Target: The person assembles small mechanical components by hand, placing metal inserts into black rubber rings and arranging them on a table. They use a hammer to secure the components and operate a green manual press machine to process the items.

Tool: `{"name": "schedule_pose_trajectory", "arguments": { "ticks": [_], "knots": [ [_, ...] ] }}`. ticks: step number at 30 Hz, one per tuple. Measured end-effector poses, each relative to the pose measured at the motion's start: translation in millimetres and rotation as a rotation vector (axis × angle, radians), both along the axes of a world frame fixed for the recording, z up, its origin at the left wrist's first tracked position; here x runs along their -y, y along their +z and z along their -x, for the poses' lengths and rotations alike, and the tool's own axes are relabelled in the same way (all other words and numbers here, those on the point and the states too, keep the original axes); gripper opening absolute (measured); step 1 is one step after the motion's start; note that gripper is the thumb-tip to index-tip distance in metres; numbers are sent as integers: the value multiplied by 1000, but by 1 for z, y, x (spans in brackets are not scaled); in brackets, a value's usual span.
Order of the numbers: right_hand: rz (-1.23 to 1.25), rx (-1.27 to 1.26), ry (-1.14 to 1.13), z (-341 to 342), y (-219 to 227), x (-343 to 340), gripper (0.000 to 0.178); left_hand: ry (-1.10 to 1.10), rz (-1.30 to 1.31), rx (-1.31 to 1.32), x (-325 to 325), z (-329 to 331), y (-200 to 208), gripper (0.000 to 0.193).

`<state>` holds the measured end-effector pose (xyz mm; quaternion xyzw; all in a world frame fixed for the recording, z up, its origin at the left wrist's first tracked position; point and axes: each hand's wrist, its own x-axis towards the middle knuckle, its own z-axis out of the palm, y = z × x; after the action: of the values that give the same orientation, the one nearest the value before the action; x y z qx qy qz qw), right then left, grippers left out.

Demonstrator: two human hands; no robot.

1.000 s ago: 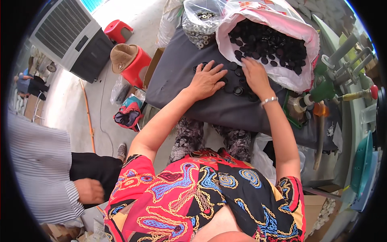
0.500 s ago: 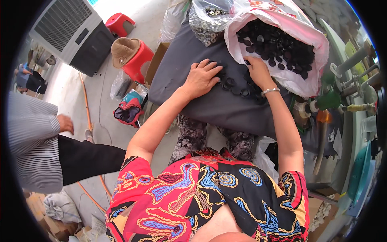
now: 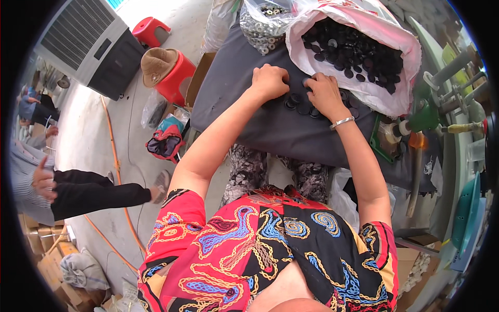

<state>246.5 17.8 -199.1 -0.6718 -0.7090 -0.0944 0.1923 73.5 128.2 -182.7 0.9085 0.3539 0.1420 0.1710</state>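
A dark grey cloth-covered work surface lies before me with a small heap of black round pieces on it, some ring-like. My left hand is at the heap's left edge, its fingers curled down; what they hold, if anything, is hidden. Over the heap's right side is my right hand, with a bracelet at the wrist. Its thumb and fingers are bent together around a small black round piece. Just beyond it, an open white sack lies on its side, full of black discs.
A clear bag of small metal rings sits beyond my left hand. Machine parts with a green body stand at the right. Left are a red stool bearing a hat, an air cooler and a walking person.
My left hand has lifted its flat-spread fingers and curled them, shifting right. My right hand has drawn back from the sack toward the heap. The person at the left has stepped further left.
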Motion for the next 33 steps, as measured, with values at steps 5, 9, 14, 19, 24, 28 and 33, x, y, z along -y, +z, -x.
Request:
{"name": "schedule_pose_trajectory", "arguments": {
  "ticks": [5,9,14,19,24,28,33],
  "knots": [
    [34,145,30,1,2,1,15,-7,342,223,-15,7,-11,31],
    [-85,68,70,9,12,7,23,0,754,582,-34,18,-2,29],
    [-37,46,200,28,7,-13,32,117,634,484,-60,51,-8,28],
    [135,-119,66,8,-9,4,43,107,-8,153,-13,5,-10,28],
    [207,-44,108,16,22,-9,41,240,167,303,-23,0,-17,25],
    [49,-48,132,20,3,-36,34,249,159,356,-28,12,-24,26],
    [237,63,120,34,6,-55,27,247,283,439,-35,9,-29,25]
  ]
}}
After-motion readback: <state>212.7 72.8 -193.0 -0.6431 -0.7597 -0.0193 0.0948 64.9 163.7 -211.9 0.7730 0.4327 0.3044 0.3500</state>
